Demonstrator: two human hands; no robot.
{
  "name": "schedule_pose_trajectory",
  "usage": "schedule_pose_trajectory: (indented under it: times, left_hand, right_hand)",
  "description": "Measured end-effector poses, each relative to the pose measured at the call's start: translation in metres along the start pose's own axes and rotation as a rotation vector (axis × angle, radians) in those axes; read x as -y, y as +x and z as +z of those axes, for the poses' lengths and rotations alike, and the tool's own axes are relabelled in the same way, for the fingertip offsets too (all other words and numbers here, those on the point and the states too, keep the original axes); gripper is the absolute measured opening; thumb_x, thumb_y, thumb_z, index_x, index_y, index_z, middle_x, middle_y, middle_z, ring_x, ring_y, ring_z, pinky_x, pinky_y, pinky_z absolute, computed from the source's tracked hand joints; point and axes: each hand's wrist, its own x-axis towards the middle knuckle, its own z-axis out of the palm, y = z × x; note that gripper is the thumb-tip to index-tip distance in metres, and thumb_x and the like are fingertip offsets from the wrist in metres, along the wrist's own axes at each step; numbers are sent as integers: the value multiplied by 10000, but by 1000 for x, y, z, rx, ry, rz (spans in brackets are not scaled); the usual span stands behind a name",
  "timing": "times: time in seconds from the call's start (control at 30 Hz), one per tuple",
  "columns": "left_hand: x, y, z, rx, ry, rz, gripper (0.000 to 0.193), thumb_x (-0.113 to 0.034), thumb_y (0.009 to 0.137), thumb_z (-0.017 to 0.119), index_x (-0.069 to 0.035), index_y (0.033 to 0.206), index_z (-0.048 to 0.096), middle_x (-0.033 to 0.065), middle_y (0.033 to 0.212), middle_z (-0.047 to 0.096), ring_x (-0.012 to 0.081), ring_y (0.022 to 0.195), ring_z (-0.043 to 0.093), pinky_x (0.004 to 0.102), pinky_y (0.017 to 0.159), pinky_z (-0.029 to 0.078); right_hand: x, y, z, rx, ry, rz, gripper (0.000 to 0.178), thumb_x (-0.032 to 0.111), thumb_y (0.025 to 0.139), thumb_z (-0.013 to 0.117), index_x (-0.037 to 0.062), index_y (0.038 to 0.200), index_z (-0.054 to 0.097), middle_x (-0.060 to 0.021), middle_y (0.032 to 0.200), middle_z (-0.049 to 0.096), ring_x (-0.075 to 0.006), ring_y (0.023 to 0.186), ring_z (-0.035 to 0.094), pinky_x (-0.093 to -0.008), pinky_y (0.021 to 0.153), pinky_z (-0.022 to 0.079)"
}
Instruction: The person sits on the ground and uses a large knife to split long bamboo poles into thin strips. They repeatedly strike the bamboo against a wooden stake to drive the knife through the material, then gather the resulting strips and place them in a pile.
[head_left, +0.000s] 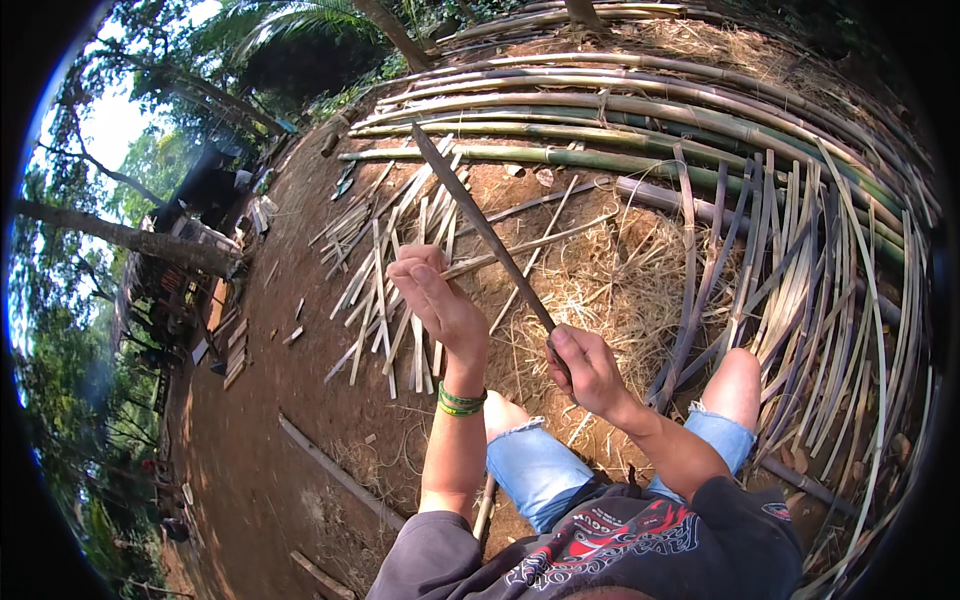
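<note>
My right hand (590, 372) is wrapped round the handle of a long dark machete (480, 218). Its blade slants up and to the left, the tip rising past my other hand. My left hand (438, 300), with a green and yellow band on the wrist, is closed on one end of a thin bamboo strip (572, 230). That strip runs out to the right and crosses behind the blade; whether the two touch, I cannot tell. Beyond my left hand lies a loose pile of pale split bamboo strips (378, 285).
Long bamboo poles (560, 105) lie side by side at the far side. To my right is a heap of long split bamboo (800, 270). Fibrous shavings (620, 285) cover the brown dirt ground (260, 420) before my knees. A single pole (335, 468) rests at left.
</note>
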Motion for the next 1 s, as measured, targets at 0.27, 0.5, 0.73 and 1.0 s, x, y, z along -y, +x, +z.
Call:
schedule_pose_trajectory:
  times: [0.27,0.5,0.73,1.0]
  left_hand:
    - [-15,-20,25,-64,61,-32,309,-313,1075,341,-101,851,312,18,837,333,119,753,282,301,707,283]
    - [-16,-35,26,-108,157,42,351,-358,1071,331,-85,849,330,27,790,337,129,729,303,309,685,274]
    - [-24,-37,29,-134,56,-5,273,-266,1041,371,-96,831,333,18,761,321,134,714,300,320,674,270]
    - [-20,-45,28,-166,-38,-14,254,-246,1029,364,-81,841,319,37,762,338,138,718,317,312,673,295]
  right_hand:
    - [-53,24,-31,-188,-302,-166,464,380,1001,496,-18,766,537,-167,524,461,-257,457,456,-406,481,372]
    - [-27,0,-15,-57,-339,-324,479,393,995,498,-12,740,526,-164,515,470,-261,450,463,-418,478,367]
    - [-69,24,-55,-252,-416,-53,511,410,1010,476,-5,724,557,-127,504,473,-224,458,462,-403,482,372]
    - [-87,13,-54,-103,-462,-453,491,423,986,511,15,713,500,-184,504,449,-354,437,469,-418,462,368]
